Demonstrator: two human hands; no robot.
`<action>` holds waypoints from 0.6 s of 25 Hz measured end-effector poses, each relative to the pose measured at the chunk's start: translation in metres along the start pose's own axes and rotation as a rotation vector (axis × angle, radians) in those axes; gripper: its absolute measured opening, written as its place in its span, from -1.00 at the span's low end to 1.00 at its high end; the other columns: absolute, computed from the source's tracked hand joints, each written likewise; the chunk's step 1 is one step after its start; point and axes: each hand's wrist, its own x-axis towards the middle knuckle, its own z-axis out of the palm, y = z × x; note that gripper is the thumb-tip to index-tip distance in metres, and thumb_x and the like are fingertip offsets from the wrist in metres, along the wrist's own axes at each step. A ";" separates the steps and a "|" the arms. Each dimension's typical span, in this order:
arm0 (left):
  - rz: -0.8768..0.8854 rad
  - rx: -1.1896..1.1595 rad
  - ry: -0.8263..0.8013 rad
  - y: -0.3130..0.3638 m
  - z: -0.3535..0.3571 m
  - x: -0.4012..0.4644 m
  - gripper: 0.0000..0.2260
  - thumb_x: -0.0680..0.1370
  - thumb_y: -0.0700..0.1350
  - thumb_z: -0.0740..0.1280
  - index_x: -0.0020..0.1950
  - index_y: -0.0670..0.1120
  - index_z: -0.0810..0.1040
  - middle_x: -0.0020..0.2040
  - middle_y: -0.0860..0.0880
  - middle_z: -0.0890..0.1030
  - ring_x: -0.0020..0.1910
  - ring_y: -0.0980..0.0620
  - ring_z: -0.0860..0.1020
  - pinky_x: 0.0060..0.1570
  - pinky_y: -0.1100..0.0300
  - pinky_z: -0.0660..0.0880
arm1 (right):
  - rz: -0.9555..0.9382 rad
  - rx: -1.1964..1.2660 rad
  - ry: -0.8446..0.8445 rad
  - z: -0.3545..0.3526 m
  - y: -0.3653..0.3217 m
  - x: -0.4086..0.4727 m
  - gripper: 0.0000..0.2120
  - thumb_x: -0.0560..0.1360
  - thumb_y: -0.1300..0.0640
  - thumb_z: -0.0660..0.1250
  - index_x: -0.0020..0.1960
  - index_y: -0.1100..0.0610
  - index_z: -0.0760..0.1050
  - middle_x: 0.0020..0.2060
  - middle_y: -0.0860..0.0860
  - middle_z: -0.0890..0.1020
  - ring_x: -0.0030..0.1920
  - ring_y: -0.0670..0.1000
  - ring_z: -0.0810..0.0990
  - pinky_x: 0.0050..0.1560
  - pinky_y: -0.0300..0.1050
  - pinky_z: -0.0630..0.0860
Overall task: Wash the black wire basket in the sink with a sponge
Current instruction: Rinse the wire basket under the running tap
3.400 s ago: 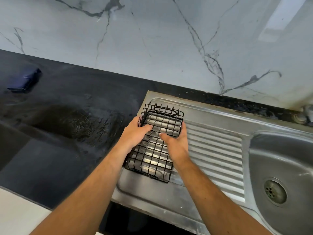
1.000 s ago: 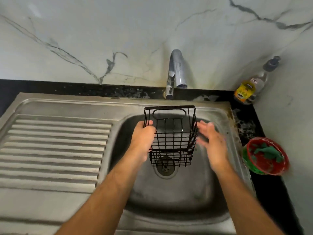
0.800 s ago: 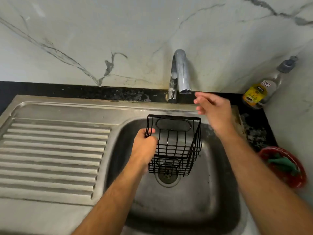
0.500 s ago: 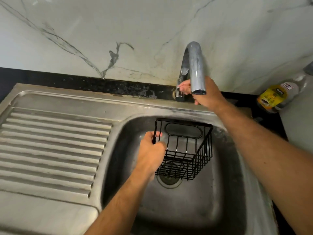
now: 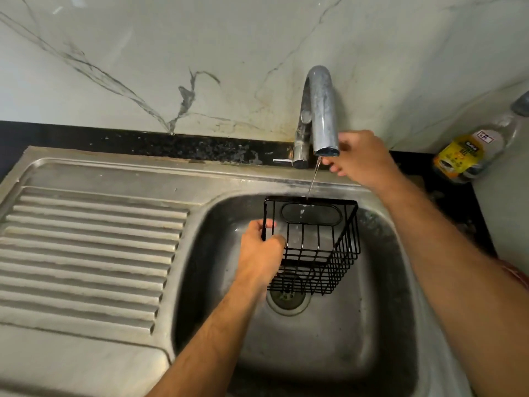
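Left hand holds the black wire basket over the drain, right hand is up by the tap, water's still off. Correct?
Not quite: the head view shows a thin stream of water running from the tap. The left hand holds the black wire basket; the right hand is by the tap.

The left hand (image 5: 262, 250) grips the left rim of the black wire basket (image 5: 315, 247), fingers curled over the wire and thumb inside, forearm rising from the lower edge toward the basket. The right hand (image 5: 359, 160) is raised beyond the basket's far right corner, fingers loosely curled and holding nothing, its forearm stretching diagonally from the right edge.
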 end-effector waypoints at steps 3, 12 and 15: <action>-0.001 0.008 -0.005 0.000 0.002 0.006 -0.73 0.60 -0.24 0.24 0.25 0.03 0.47 -0.05 0.01 0.52 -0.14 0.11 0.46 -0.10 0.15 0.39 | 0.102 0.014 0.238 0.004 0.013 -0.065 -0.61 0.51 -0.07 0.43 0.31 -0.04 0.57 0.13 -0.11 0.66 -0.03 -0.23 0.57 -0.05 -0.37 0.37; 0.100 0.173 -0.037 0.003 0.010 -0.003 -0.44 0.58 -0.11 0.33 0.53 0.00 0.16 0.48 -0.03 0.26 0.30 0.09 0.34 0.37 0.15 0.31 | 0.269 0.226 0.332 0.058 0.042 -0.097 -0.39 0.52 -0.09 0.32 0.54 -0.20 0.25 0.00 -0.02 0.65 -0.04 -0.07 0.61 0.09 -0.06 0.57; 0.265 0.279 -0.111 0.004 0.016 -0.008 -0.26 0.57 -0.28 0.32 0.62 -0.04 -0.03 0.56 0.04 0.08 0.31 0.39 0.21 0.36 0.46 0.10 | 0.246 0.283 0.359 0.054 0.049 -0.097 -0.41 0.50 0.05 0.30 0.51 -0.17 0.32 -0.45 -0.12 0.48 -0.53 -0.13 0.35 -0.49 -0.28 0.36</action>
